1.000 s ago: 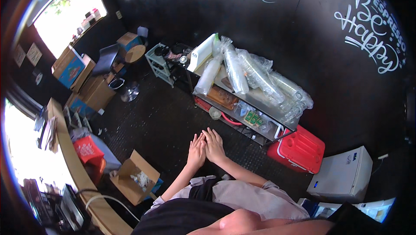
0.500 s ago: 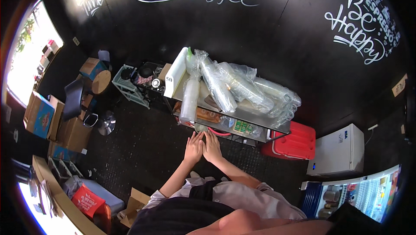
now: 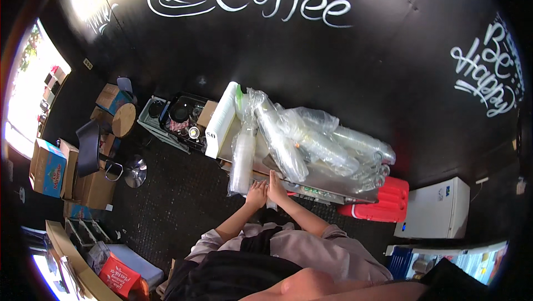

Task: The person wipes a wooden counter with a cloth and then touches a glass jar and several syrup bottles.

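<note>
Both my hands meet at the front edge of a metal shelf rack [image 3: 355,190]. My left hand [image 3: 256,195] has its fingers bent in, closed beside the lower end of a wrapped stack of clear plastic cups [image 3: 242,162]. Against it, my right hand [image 3: 276,190] is held upright with its fingers stretched out straight. Just below and between the hands shows a small pale, translucent thing [image 3: 271,204], too little of it visible to name. More bagged stacks of clear cups [image 3: 319,143] lie across the rack's top.
A white panel [image 3: 223,120] stands at the rack's left end. Right of it are a red cooler box [image 3: 383,201] and a white chest freezer [image 3: 436,209]. Leftward stand a grey cart [image 3: 166,132], a bar stool [image 3: 135,170] and cardboard boxes [image 3: 49,170].
My view has tilted up, so the rack sits lower in it. The right hand has turned upright and the left fingers have bent. A round pale thing at my fingertips no longer shows there.
</note>
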The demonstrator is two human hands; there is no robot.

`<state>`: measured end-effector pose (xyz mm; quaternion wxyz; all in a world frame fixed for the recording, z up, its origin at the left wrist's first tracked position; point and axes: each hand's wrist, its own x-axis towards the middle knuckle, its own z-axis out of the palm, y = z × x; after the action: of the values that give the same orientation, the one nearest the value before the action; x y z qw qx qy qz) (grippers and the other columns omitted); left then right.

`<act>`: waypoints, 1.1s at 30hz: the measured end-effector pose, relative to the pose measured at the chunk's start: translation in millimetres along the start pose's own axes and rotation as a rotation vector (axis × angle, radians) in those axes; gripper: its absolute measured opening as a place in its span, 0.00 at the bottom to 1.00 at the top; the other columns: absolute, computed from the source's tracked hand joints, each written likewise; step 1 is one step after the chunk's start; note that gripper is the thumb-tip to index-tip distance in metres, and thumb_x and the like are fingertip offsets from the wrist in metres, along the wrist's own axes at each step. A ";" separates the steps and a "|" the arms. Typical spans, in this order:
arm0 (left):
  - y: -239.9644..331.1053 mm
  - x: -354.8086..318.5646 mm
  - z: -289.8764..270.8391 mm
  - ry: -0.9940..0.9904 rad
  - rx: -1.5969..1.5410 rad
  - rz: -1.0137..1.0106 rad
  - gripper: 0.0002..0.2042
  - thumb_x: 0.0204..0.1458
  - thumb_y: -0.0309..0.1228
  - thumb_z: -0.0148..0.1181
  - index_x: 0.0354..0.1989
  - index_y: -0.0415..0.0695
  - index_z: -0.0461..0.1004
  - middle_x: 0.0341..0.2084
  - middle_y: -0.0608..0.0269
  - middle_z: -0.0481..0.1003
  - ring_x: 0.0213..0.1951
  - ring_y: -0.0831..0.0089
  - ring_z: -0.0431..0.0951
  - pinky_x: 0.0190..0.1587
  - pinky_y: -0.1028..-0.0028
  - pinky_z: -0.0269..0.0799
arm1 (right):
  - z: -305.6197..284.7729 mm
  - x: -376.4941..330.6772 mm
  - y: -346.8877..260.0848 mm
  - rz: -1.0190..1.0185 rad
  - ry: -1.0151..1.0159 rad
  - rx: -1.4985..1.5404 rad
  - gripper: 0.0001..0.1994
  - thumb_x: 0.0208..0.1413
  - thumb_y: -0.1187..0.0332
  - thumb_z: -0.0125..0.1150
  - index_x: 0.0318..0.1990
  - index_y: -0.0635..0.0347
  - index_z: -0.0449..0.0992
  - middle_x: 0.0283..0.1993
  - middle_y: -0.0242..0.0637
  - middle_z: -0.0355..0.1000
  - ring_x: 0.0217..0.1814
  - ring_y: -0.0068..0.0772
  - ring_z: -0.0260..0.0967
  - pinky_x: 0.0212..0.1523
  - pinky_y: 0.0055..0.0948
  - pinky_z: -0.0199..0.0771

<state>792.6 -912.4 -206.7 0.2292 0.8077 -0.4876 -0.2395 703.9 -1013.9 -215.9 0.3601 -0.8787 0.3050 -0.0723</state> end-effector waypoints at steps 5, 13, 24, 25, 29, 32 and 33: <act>-22.7 34.8 -0.5 -0.066 0.084 -0.107 0.24 0.66 0.40 0.38 0.64 0.37 0.65 0.62 0.45 0.68 0.65 0.42 0.63 0.69 0.56 0.57 | 0.9 60.8 16.8 -0.015 -0.002 -0.250 0.35 0.55 0.73 0.53 0.69 0.79 0.49 0.70 0.66 0.52 0.72 0.62 0.53 0.71 0.45 0.57; -24.1 65.8 -6.5 0.046 -0.174 -0.192 0.23 0.66 0.38 0.39 0.60 0.32 0.67 0.57 0.39 0.71 0.61 0.46 0.69 0.66 0.56 0.61 | 1.2 98.3 59.3 -0.130 -0.085 -0.380 0.18 0.56 0.74 0.53 0.52 0.76 0.69 0.53 0.56 0.65 0.54 0.58 0.67 0.52 0.44 0.73; -44.5 99.0 -15.6 0.160 -0.659 -0.707 0.35 0.66 0.57 0.34 0.60 0.36 0.71 0.51 0.38 0.76 0.56 0.48 0.75 0.61 0.58 0.65 | 12.0 136.4 62.0 0.422 0.032 0.953 0.13 0.53 0.61 0.53 0.32 0.61 0.78 0.34 0.41 0.78 0.37 0.45 0.74 0.42 0.47 0.68; 17.0 158.0 -29.7 -0.031 -1.154 -0.446 0.36 0.64 0.61 0.35 0.61 0.39 0.71 0.53 0.43 0.76 0.57 0.52 0.74 0.62 0.59 0.64 | -25.9 177.7 188.5 0.440 -0.111 1.445 0.11 0.57 0.63 0.50 0.38 0.55 0.79 0.39 0.31 0.78 0.40 0.36 0.76 0.48 0.40 0.74; -5.4 65.7 -81.8 0.183 -1.622 -0.690 0.45 0.57 0.71 0.39 0.67 0.41 0.64 0.63 0.53 0.68 0.60 0.59 0.71 0.64 0.58 0.64 | -92.2 146.4 -65.5 0.717 -0.608 1.542 0.19 0.66 0.54 0.54 0.54 0.60 0.74 0.48 0.35 0.77 0.48 0.32 0.77 0.53 0.33 0.75; 1.3 76.4 -104.8 0.179 -1.816 -0.481 0.38 0.59 0.61 0.51 0.64 0.38 0.65 0.58 0.53 0.73 0.55 0.62 0.76 0.59 0.61 0.71 | -111.6 162.8 -65.7 0.422 -0.574 1.303 0.16 0.65 0.62 0.58 0.54 0.61 0.74 0.49 0.34 0.77 0.47 0.31 0.77 0.54 0.32 0.75; 2.6 76.3 -113.1 0.278 -1.743 -0.475 0.31 0.61 0.54 0.53 0.61 0.39 0.67 0.53 0.55 0.75 0.52 0.64 0.77 0.56 0.62 0.73 | -108.1 172.4 -63.0 0.355 -0.519 1.202 0.13 0.64 0.68 0.60 0.53 0.63 0.74 0.45 0.32 0.78 0.45 0.26 0.75 0.50 0.27 0.74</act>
<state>891.1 -966.5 -129.4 0.7594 0.4493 0.0770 -0.4643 835.4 -1144.0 -110.2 0.8539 -0.4513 0.2554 0.0443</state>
